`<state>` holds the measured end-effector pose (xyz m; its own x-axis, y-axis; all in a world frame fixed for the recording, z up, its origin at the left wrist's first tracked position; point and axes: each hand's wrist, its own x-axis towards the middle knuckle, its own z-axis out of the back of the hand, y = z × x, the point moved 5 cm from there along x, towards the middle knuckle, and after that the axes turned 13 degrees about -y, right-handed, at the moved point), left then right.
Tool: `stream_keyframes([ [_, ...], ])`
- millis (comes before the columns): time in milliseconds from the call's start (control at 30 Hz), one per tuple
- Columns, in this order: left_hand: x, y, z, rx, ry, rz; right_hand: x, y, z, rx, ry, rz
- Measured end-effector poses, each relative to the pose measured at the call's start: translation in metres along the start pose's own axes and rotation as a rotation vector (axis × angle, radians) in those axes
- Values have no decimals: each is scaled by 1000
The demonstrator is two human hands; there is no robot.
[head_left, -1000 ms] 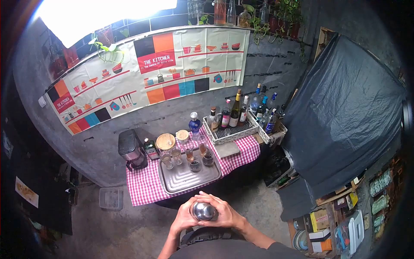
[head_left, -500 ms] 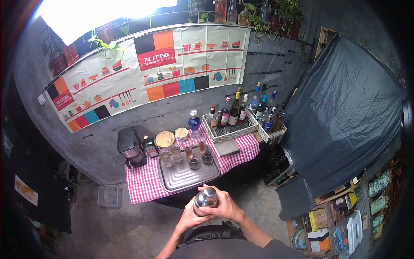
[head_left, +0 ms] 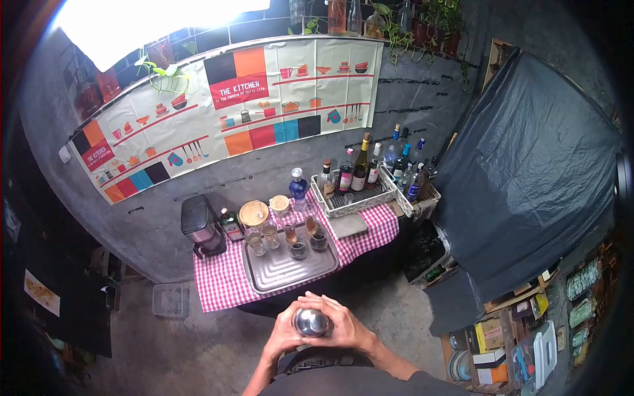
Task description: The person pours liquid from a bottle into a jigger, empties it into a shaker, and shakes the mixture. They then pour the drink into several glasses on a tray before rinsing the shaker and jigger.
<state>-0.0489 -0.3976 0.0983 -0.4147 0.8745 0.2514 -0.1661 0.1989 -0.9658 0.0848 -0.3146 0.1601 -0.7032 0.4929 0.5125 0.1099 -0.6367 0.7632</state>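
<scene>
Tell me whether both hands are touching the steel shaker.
Touching. The head view shows the left hand and the right hand wrapped around the steel shaker from either side, fingers lying on its metal wall, held above the floor before the table.

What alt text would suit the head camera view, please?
Both hands, left hand and right hand, clasp a steel shaker in front of a table with a checked cloth. On it stand a metal tray, glasses and bottles.
</scene>
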Motion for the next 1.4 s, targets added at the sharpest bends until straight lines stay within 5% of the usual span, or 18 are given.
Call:
stream_keyframes([
  [133,-4,6,-2,111,-30,72,-2,-20,9,52,-27,-179],
  [267,-10,23,-16,-112,-68,155,1,-21,-7,49,-95,-266],
  [333,-7,12,-4,32,-62,49,-1,-4,-7,-10,28,-19],
  [467,-6,0,2,176,-25,20,-6,-19,1,33,58,-116],
  [600,-11,19,-12,-154,-79,151,4,-14,-9,66,-82,-268],
  [733,-2,1,4,25,-24,87,-2,-1,-3,-19,31,-62],
  [833,-8,14,3,136,-32,160,-3,-31,-1,22,-38,-179],
  [933,-12,23,-10,-112,-60,197,4,-22,-9,114,-51,-445],
  [1000,-10,17,-3,-30,-58,134,6,-8,-11,42,-72,-108],
  [1067,-7,12,7,159,-46,-6,2,-3,-5,28,-2,-41],
  [1200,-14,16,2,150,-87,140,0,-28,-2,149,-58,-298],
  [1267,-17,24,-10,-123,-88,243,6,-22,-8,138,-45,-475],
  [1333,-15,31,-3,-73,-118,160,7,-10,-14,0,-79,-127],
  [1400,-10,19,10,91,-79,81,6,0,-10,21,-6,-5],
])
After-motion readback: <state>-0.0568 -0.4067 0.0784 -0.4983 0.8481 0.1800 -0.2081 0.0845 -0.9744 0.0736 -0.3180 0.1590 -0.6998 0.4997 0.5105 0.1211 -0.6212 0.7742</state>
